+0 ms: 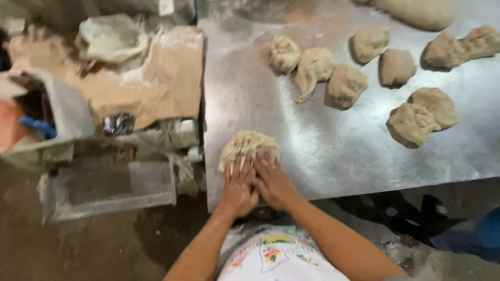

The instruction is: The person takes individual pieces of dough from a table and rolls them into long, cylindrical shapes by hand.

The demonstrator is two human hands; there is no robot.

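Note:
A tan lump of dough (245, 144) lies near the front left corner of a steel table (323, 145). My left hand (238, 187) and my right hand (272, 181) rest side by side on its near edge, fingers flat and pointing away from me, pressing on the dough. Neither hand grips anything. Further back on the table lie several more dough pieces, such as one (312, 67) at the middle and a bigger one (424, 114) at the right.
A large dough mass (416, 11) sits at the table's far edge. Left of the table stand a cardboard sheet (156, 78), a crumpled white bag (112, 36), a grey bin (62, 109) and a metal tray (109, 190) on the floor.

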